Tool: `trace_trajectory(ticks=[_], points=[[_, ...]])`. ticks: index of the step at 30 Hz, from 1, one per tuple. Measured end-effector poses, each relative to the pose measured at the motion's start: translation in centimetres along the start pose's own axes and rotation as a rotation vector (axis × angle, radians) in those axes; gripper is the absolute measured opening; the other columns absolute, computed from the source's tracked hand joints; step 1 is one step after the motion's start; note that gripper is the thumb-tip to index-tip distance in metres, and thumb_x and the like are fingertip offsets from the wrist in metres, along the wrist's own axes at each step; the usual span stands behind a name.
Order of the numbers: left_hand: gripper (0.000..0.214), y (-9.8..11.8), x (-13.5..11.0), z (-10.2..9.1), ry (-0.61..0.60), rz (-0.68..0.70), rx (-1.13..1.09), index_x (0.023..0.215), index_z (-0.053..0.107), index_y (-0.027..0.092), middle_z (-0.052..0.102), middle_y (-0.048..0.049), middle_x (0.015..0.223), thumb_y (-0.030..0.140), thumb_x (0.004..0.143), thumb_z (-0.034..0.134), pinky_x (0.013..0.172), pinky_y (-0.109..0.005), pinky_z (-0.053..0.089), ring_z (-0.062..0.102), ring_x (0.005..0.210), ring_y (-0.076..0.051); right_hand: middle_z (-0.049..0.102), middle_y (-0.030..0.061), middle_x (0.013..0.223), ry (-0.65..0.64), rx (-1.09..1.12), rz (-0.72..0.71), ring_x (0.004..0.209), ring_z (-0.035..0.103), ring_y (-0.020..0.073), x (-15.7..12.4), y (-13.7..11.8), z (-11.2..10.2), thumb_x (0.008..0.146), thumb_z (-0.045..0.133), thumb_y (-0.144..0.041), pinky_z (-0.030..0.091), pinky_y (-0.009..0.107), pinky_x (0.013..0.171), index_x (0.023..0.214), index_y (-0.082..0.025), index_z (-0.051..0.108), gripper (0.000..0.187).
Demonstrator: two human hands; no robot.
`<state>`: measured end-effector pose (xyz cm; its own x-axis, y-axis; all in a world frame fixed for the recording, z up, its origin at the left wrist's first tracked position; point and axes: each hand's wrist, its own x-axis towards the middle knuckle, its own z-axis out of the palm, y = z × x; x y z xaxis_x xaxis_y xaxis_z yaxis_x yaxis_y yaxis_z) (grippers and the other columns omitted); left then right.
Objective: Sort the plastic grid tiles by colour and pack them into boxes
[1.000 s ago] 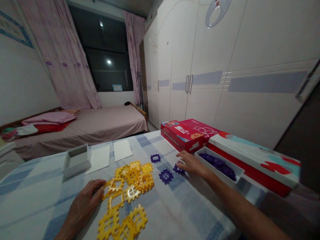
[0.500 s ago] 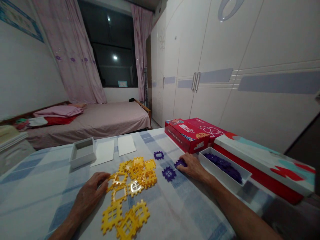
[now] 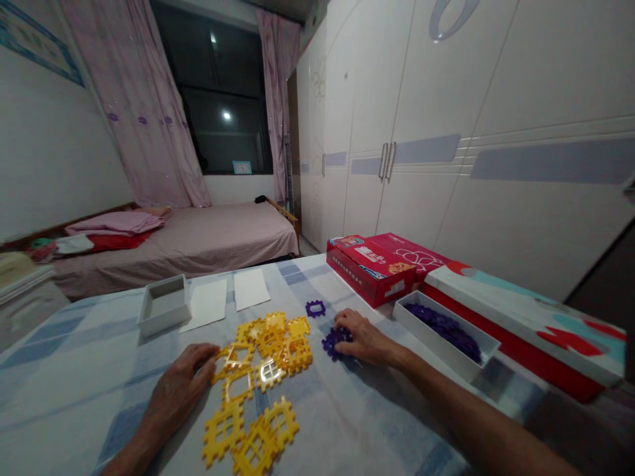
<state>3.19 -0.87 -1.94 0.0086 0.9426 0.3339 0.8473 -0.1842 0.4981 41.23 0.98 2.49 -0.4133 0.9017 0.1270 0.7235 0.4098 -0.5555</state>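
Note:
My right hand (image 3: pixel 360 338) lies curled over purple toothed square pieces (image 3: pixel 331 342) on the checked tablecloth, fingers closed around them. Another purple piece (image 3: pixel 315 308) lies alone just beyond it. My left hand (image 3: pixel 179 385) rests at the left edge of a heap of yellow toothed square pieces (image 3: pixel 260 370), its fingertips touching one of them and slightly bent. A long white tray (image 3: pixel 476 363) with more purple pieces stands to the right of my right hand.
An empty white square box (image 3: pixel 163 305) and two white cards (image 3: pixel 231 295) lie at the far side of the table. Red boxes (image 3: pixel 372 268) and a long white-and-red box (image 3: pixel 526 317) line the right side. Behind are a bed and white wardrobes.
My right hand has slid left from near the tray, bringing a purple piece up to the other one and covering both. My left hand has stayed at the yellow heap.

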Motion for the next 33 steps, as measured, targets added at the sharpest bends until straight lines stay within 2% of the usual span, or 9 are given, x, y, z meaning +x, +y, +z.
trace_trajectory(ticks=[3, 6, 11, 15, 18, 22, 27, 29, 33], points=[[0.030, 0.0, 0.0, 0.1, -0.009, 0.003, -0.009, 0.091, 0.066, 0.022, 0.068, -0.0032, 0.098, 0.041, 0.079, 0.045, 0.077, -0.026, 0.052, 0.065, 0.086, -0.018, 0.056, 0.0064, 0.111, -0.046, -0.102, 0.025, 0.105, 0.049, 0.0219, -0.2, -0.2, 0.3, 0.072, 0.061, -0.024, 0.035, 0.039, 0.092, 0.100, -0.020, 0.055, 0.029], [0.030, 0.0, 0.0, 0.2, -0.002, -0.008, -0.009, 0.091, 0.065, 0.023, 0.068, -0.0032, 0.098, 0.041, 0.079, 0.045, 0.077, -0.026, 0.052, 0.065, 0.086, -0.018, 0.057, 0.0051, 0.105, -0.084, -0.091, 0.057, 0.099, 0.051, 0.0204, -0.3, -0.5, 0.1, 0.072, 0.060, -0.022, 0.037, 0.036, 0.089, 0.103, -0.020, 0.054, 0.031], [0.032, 0.6, -0.1, 0.0, 0.009, -0.023, -0.016, 0.090, 0.065, 0.021, 0.067, -0.0036, 0.096, 0.042, 0.078, 0.044, 0.076, -0.027, 0.051, 0.064, 0.085, -0.018, 0.051, 0.0111, 0.117, -0.119, -0.120, 0.122, 0.104, 0.053, 0.0214, -0.3, -1.5, 0.2, 0.075, 0.054, -0.021, 0.039, 0.034, 0.091, 0.122, -0.017, 0.048, 0.048], [0.032, 1.6, -0.2, -0.3, 0.006, -0.040, -0.020, 0.088, 0.065, 0.020, 0.067, -0.0036, 0.094, 0.040, 0.078, 0.042, 0.077, -0.028, 0.050, 0.064, 0.084, -0.018, 0.052, 0.0129, 0.116, -0.098, -0.271, 0.085, 0.104, 0.052, 0.0259, -0.6, -2.0, 1.1, 0.079, 0.052, -0.032, 0.039, 0.040, 0.090, 0.116, -0.017, 0.055, 0.040], [0.031, 1.9, -0.3, -0.3, 0.001, -0.052, -0.036, 0.089, 0.064, 0.020, 0.066, -0.0036, 0.093, 0.037, 0.078, 0.041, 0.078, -0.029, 0.049, 0.063, 0.085, -0.018, 0.054, 0.0117, 0.111, -0.092, -0.268, 0.069, 0.098, 0.054, 0.0251, -0.6, -1.9, 1.4, 0.081, 0.051, -0.038, 0.041, 0.039, 0.087, 0.114, -0.017, 0.055, 0.040], [0.028, 1.6, -0.4, 0.1, 0.009, -0.047, -0.053, 0.091, 0.063, 0.019, 0.064, -0.0037, 0.092, 0.032, 0.079, 0.040, 0.080, -0.029, 0.047, 0.061, 0.085, -0.017, 0.056, 0.0079, 0.104, -0.120, -0.159, 0.089, 0.095, 0.056, 0.0212, -0.3, -1.8, 1.2, 0.079, 0.053, -0.034, 0.042, 0.033, 0.085, 0.109, -0.017, 0.054, 0.035], [0.027, 1.3, -0.4, 0.6, 0.027, -0.029, -0.062, 0.089, 0.062, 0.017, 0.061, -0.0054, 0.092, 0.026, 0.080, 0.038, 0.080, -0.030, 0.044, 0.058, 0.085, -0.018, 0.055, 0.0042, 0.092, -0.104, -0.162, 0.049, 0.085, 0.055, 0.0181, 0.2, -1.5, 1.4, 0.076, 0.050, -0.027, 0.044, 0.030, 0.077, 0.087, -0.019, 0.050, 0.013], [0.026, 1.3, -0.4, 0.7, 0.041, -0.021, -0.071, 0.088, 0.062, 0.016, 0.061, -0.0058, 0.091, 0.023, 0.080, 0.039, 0.081, -0.031, 0.044, 0.058, 0.086, -0.018, 0.055, 0.0049, 0.094, -0.109, -0.176, 0.050, 0.086, 0.056, 0.0189, 0.2, -1.2, 1.7, 0.076, 0.049, -0.028, 0.045, 0.032, 0.078, 0.091, -0.019, 0.049, 0.016], [0.024, 1.4, -0.3, 0.9, 0.061, -0.019, -0.101, 0.087, 0.063, 0.016, 0.061, -0.0056, 0.089, 0.019, 0.079, 0.041, 0.079, -0.029, 0.043, 0.058, 0.084, -0.018, 0.053, 0.0101, 0.109, -0.080, -0.207, 0.066, 0.101, 0.054, 0.0231, -0.1, -0.5, 2.6, 0.078, 0.048, -0.033, 0.043, 0.038, 0.091, 0.111, -0.019, 0.047, 0.036]])
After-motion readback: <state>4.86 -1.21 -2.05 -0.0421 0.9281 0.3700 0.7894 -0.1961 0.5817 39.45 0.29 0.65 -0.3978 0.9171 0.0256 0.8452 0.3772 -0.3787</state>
